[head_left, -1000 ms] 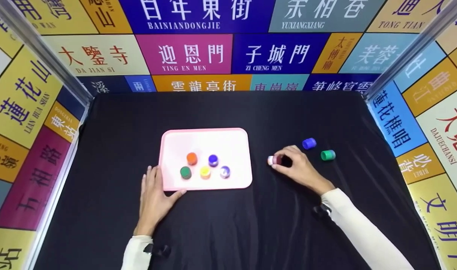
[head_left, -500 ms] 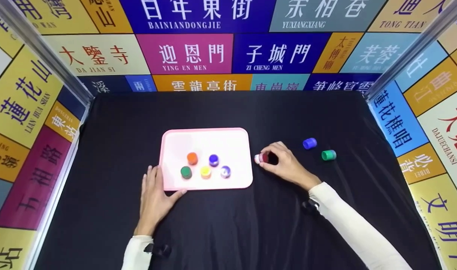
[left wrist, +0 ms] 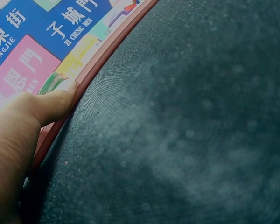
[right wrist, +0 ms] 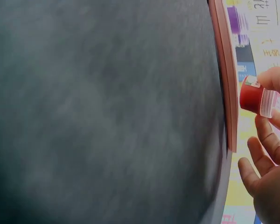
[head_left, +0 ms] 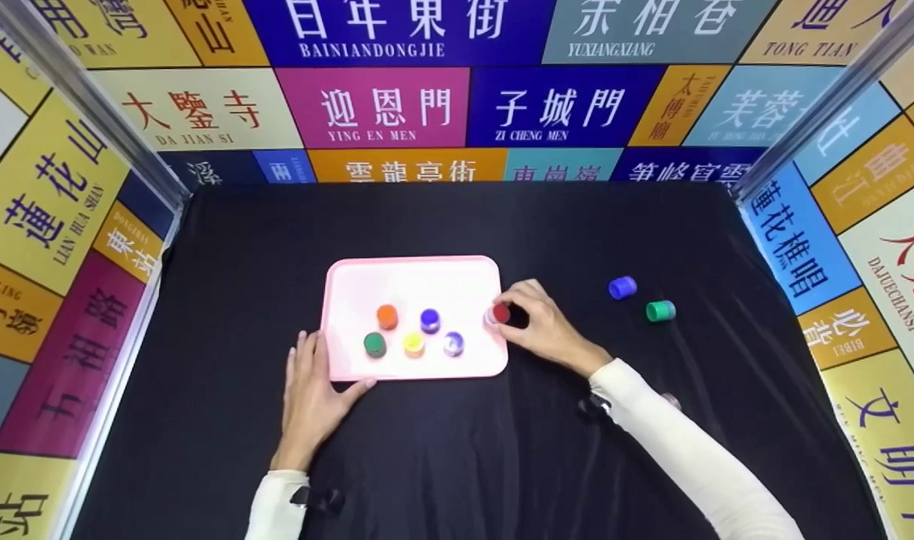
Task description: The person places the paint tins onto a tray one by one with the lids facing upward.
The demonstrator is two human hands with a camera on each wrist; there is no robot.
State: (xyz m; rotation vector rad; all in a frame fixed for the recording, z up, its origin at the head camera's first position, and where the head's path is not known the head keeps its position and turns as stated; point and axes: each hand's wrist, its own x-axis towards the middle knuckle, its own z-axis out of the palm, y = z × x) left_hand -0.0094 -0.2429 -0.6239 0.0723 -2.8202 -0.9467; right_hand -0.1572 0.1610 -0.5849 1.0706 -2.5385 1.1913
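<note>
Pinched a tilted red jar (head_left: 498,313) in fingers of the right hand (head_left: 545,330) over the right edge of the pink tray (head_left: 363,285); touched its near-left corner with straight fingers of the left hand (head_left: 311,401).

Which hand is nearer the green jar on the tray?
Left: the left hand touches the tray at the corner near the green jar; the right hand pinches the red jar at the tray's right edge.

Head view downward, wrist views close; tray (head_left: 412,285) shared
</note>
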